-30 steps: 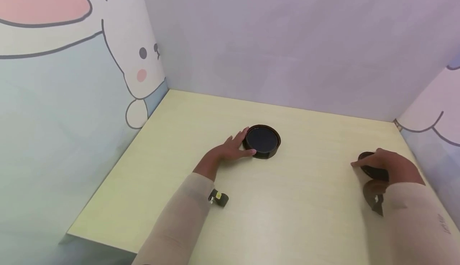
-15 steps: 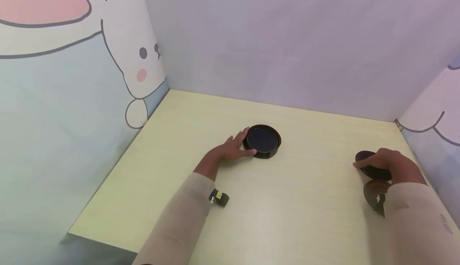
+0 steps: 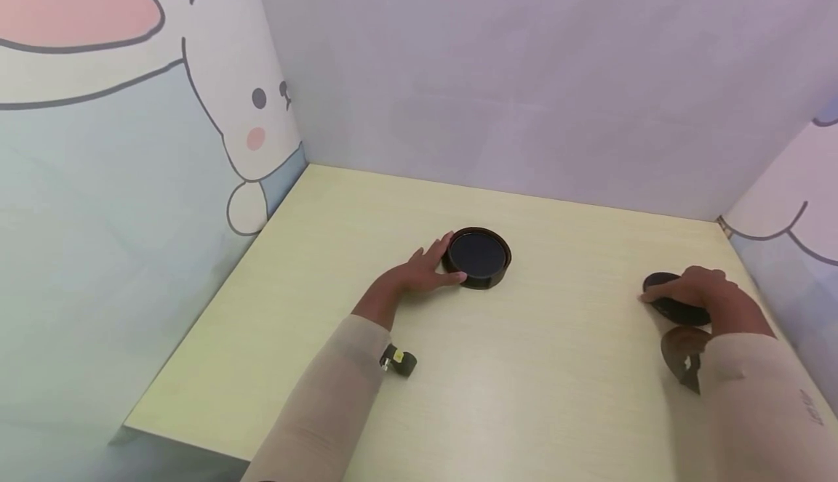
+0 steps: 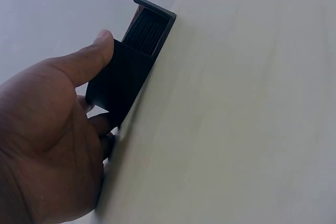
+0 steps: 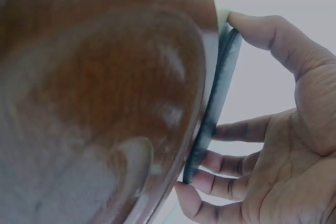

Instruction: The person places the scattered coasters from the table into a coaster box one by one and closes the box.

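In the head view, a round black holder stands on the table with a dark disc inside its rim. My left hand grips its left side, thumb at the front. The left wrist view shows several thin dark layers through a gap in the holder's wall. At the right, my right hand pinches a round black coaster by its edge, thumb opposite the fingers. Close beside the coaster is a glossy brown rounded object, partly hidden by the right sleeve in the head view.
The pale table meets a plain lilac wall at the back. Walls with cartoon drawings stand at the left and right. A small black wrist device sticks out from the left sleeve.
My right hand has shifted slightly, and the coaster it holds now lies a little farther left and up. The left hand and the holder stay in place.
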Tool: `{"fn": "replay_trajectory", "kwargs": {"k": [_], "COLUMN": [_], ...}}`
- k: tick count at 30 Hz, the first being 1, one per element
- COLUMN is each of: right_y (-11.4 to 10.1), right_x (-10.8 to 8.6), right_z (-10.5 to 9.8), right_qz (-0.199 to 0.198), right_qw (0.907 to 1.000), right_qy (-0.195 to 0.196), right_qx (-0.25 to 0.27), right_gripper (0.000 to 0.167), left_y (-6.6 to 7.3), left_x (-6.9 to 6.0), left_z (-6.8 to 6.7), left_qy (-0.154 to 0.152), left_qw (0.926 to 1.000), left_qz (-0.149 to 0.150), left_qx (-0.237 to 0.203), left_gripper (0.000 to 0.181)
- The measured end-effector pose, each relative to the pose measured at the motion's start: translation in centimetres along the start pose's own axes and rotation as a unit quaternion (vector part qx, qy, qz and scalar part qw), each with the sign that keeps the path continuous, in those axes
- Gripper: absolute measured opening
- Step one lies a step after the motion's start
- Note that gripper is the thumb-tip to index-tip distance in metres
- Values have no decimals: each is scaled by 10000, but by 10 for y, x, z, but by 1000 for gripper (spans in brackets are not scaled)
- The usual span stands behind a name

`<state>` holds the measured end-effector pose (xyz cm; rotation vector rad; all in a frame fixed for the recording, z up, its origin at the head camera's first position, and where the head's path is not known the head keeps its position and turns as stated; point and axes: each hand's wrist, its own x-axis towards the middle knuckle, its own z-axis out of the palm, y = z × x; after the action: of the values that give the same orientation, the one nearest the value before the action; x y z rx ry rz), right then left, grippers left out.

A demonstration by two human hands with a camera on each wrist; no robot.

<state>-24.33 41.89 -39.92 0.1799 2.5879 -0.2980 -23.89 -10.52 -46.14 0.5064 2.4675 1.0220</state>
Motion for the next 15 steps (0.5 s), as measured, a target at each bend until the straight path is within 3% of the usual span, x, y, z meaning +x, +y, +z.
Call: {"fn": "replay_trajectory", "kwargs": {"k": [7, 15], "right_y": [-6, -12], "right_x": [-10, -1], "right_z": [2, 4], "right_qz": [-79, -302], "right_qw": [9997, 9960], "right_qy": [242, 843], "right_qx": [-22, 3], "right_gripper": [112, 105], "left_y": [-1, -3], "left_x": [0, 0], "left_z": [0, 0], "left_qy": [15, -8], "left_qw": [10000, 10000], "left_qz": [67, 67], "left_qx": [12, 13], "left_gripper": [106, 107]}}
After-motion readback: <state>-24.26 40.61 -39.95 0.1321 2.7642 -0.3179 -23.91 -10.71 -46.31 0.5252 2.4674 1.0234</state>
